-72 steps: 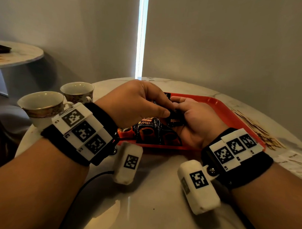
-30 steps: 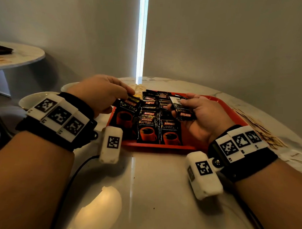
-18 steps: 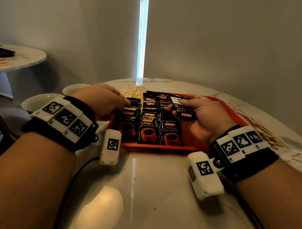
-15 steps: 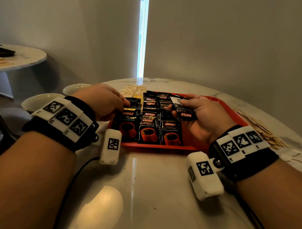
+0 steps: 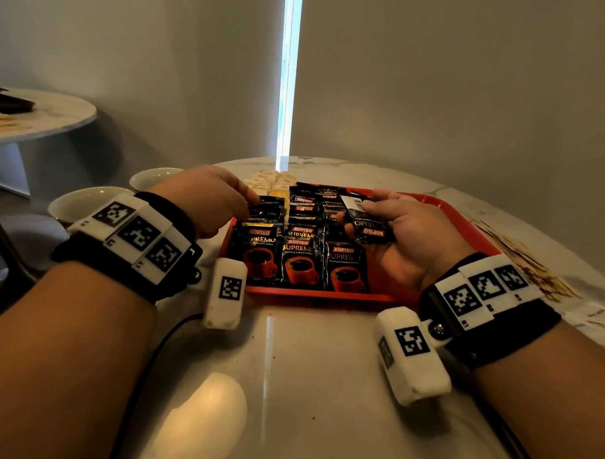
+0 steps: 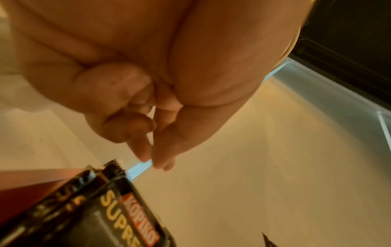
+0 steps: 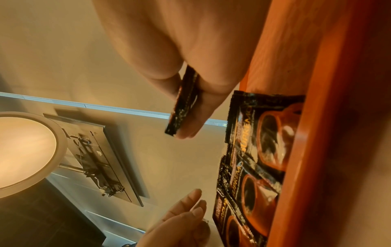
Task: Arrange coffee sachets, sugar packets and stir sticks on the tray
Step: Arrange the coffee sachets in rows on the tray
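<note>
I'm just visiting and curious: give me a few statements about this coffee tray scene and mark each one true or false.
1. The tray is blue. False: it is red.
2. The right hand holds coffee sachets. True.
3. Sachets lie in rows on the tray. True.
4. The stir sticks are already on the tray. False: they lie on the table, right of it.
5. The left hand is at the tray's right edge. False: it is at the left edge.
</note>
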### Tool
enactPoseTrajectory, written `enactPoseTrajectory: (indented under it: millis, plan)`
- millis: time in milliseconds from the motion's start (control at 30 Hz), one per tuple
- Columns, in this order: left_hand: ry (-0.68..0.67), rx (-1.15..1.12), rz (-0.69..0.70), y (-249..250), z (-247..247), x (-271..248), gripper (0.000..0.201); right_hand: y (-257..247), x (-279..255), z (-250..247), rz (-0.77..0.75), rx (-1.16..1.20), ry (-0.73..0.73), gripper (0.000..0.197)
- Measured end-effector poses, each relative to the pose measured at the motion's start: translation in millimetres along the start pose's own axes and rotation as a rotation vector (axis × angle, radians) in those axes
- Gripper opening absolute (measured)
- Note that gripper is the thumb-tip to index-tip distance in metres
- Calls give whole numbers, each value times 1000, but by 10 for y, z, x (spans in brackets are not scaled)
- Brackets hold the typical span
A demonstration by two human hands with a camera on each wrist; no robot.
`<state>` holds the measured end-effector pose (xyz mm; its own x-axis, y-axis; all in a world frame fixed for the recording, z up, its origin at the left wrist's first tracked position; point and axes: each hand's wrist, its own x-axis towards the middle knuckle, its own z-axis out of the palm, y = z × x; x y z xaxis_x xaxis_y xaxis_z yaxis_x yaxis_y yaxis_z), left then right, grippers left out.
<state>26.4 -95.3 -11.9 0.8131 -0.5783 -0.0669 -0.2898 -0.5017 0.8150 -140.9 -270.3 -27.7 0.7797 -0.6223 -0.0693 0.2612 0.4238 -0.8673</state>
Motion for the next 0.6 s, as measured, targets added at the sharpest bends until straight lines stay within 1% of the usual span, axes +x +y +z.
enactPoseTrajectory:
  millis: [67, 133, 200, 267, 367, 433, 500, 600]
  plan:
    - [30, -43, 84, 36, 17, -37, 16, -3, -8, 10, 1, 2, -1, 47]
    - [35, -201, 209, 98, 37, -99, 15, 1, -11, 20, 0, 8, 5, 48]
    - [-31, -408, 333, 179, 61, -187, 18, 6, -12, 31, 1, 14, 16, 49]
    - [-127, -512, 419, 225, 113, -241, 21, 11, -22, 45, 10, 26, 17, 48]
    - [-196, -496, 493, 261, 235, -295, 29, 29, -57, 68, 28, 35, 10, 44]
    - [-214, -480, 520, 296, 305, -346, 28, 43, -76, 89, 35, 30, 2, 40]
    - [-236, -477, 518, 315, 331, -371, 29, 53, -78, 102, 39, 22, -1, 37]
    - [-301, -393, 499, 319, 341, -383, 37, 61, -61, 105, 48, 15, 9, 33]
